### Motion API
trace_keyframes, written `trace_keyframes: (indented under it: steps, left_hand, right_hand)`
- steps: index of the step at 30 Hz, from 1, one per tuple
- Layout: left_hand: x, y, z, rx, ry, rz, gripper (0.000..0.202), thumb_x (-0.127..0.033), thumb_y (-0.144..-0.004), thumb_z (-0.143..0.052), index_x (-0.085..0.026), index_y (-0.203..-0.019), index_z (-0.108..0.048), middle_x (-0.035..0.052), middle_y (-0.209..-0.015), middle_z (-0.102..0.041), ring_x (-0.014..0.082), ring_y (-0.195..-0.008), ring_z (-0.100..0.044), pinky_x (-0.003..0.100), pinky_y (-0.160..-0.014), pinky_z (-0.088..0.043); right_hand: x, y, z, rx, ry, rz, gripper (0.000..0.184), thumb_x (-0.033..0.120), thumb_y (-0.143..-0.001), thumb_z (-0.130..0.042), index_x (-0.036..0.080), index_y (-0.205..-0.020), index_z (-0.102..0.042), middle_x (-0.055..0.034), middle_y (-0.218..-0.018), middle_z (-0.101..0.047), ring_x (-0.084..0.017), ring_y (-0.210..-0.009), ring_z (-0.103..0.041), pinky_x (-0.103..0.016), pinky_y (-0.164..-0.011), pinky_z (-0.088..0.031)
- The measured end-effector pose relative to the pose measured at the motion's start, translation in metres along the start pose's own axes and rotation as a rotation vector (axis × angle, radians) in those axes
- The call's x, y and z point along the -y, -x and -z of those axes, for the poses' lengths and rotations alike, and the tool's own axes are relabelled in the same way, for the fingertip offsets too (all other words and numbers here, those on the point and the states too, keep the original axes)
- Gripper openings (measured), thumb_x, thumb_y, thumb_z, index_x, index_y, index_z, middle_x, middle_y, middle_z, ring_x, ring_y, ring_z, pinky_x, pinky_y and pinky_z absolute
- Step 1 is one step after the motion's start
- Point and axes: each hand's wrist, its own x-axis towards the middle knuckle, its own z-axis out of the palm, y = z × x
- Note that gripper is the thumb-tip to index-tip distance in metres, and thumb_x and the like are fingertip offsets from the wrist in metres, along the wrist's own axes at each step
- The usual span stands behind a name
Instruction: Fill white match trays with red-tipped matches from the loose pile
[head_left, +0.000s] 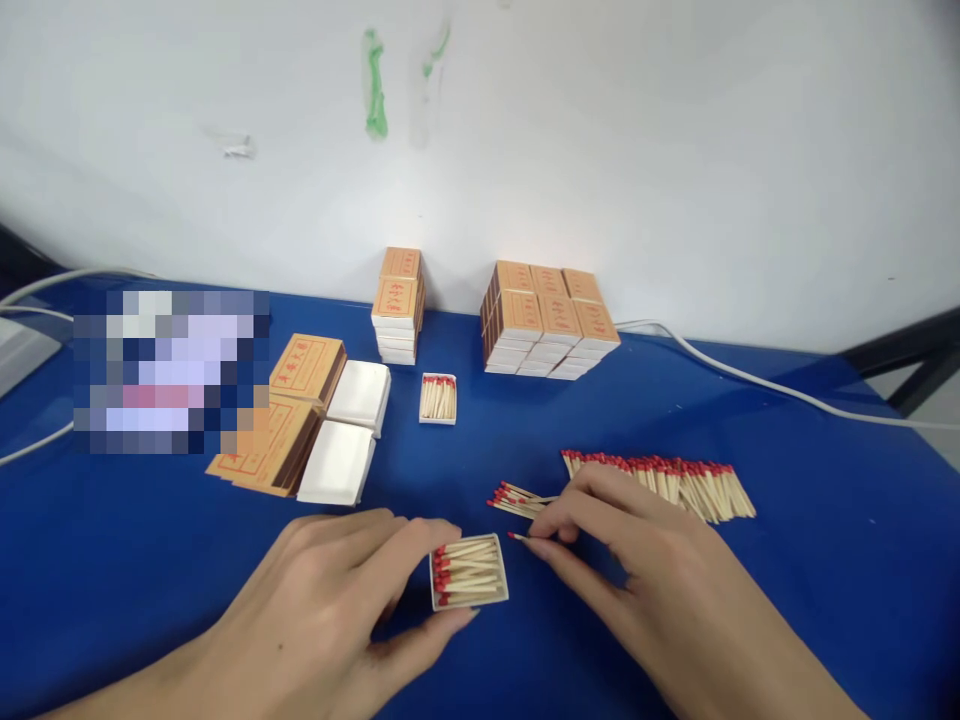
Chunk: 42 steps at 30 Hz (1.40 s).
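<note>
Between the thumb and fingers of my left hand (337, 600) is a white matchbox tray (502, 585), tilted toward me. Red-headed matches (469, 568) lie side by side in it. My right hand (637, 560) pinches a single match (514, 536), its red head pointing left toward the tray. Just beyond those fingertips rests a small bunch of loose matches (517, 497). A long row of matches (697, 485), heads facing the wall, is partly hidden behind my right hand.
Another filled tray (437, 398) stands farther back. Flattened orange matchbox sleeves (300, 370) and white trays (337, 460) are stacked at left. Matchboxes stand in a narrow stack (397, 305) and a wide block (551, 315) by the wall. A white cable (750, 380) crosses the blue table.
</note>
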Motion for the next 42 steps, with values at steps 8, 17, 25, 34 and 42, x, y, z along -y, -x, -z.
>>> trace_keyframes:
  steps: [8, 17, 25, 34, 42]
  left_hand:
    - [-0.001, 0.000, -0.001, 0.009, -0.022, -0.036, 0.024, -0.031, -0.116, -0.070, -0.022, -0.138, -0.065, -0.0050, -0.085, -0.074, 0.0146, -0.064, -0.072, 0.030, -0.060, -0.058]
    - [0.000, 0.000, -0.002, 0.017, -0.011, -0.011, 0.024, -0.033, -0.115, -0.071, -0.023, -0.136, -0.066, -0.0064, -0.081, -0.071, 0.0141, -0.063, -0.071, 0.029, -0.058, -0.056]
    - [0.000, -0.002, 0.000, 0.023, -0.030, -0.038, 0.025, -0.041, -0.121, -0.063, -0.023, -0.138, -0.064, -0.0053, -0.085, -0.075, 0.0137, -0.063, -0.073, 0.029, -0.059, -0.057]
    - [0.000, -0.004, -0.001, 0.016, -0.053, -0.056, 0.027, -0.045, -0.124, -0.056, -0.023, -0.138, -0.063, -0.0054, -0.086, -0.076, 0.0141, -0.064, -0.074, 0.031, -0.059, -0.057]
    - [0.000, 0.001, -0.002, 0.019, -0.074, -0.047, 0.028, -0.046, -0.123, -0.055, -0.024, -0.138, -0.063, -0.0013, -0.097, -0.082, 0.0184, -0.071, -0.079, 0.035, -0.062, -0.062]
  right_hand:
    - [0.009, -0.005, -0.003, -0.106, -0.008, -0.022, 0.019, 0.027, -0.119, -0.059, 0.027, -0.111, -0.077, -0.0047, -0.105, -0.076, -0.021, -0.089, -0.082, -0.032, -0.072, -0.066]
    - [-0.006, -0.006, 0.005, -0.096, 0.029, -0.072, 0.020, 0.034, -0.119, -0.058, 0.030, -0.111, -0.077, -0.0058, -0.113, -0.074, -0.024, -0.095, -0.079, -0.039, -0.080, -0.066]
    - [-0.005, -0.007, 0.001, -0.072, 0.017, -0.073, 0.019, 0.029, -0.118, -0.060, 0.027, -0.104, -0.073, -0.0048, -0.106, -0.070, -0.023, -0.091, -0.075, -0.038, -0.075, -0.062]
    - [0.002, -0.012, -0.009, -0.128, -0.065, -0.143, 0.016, 0.031, -0.118, -0.064, 0.028, -0.104, -0.072, -0.0041, -0.107, -0.069, -0.023, -0.093, -0.071, -0.039, -0.078, -0.060]
    - [0.000, -0.008, 0.003, -0.114, -0.076, -0.110, 0.018, 0.032, -0.118, -0.062, 0.030, -0.103, -0.072, -0.0031, -0.108, -0.071, -0.023, -0.098, -0.074, -0.039, -0.085, -0.062]
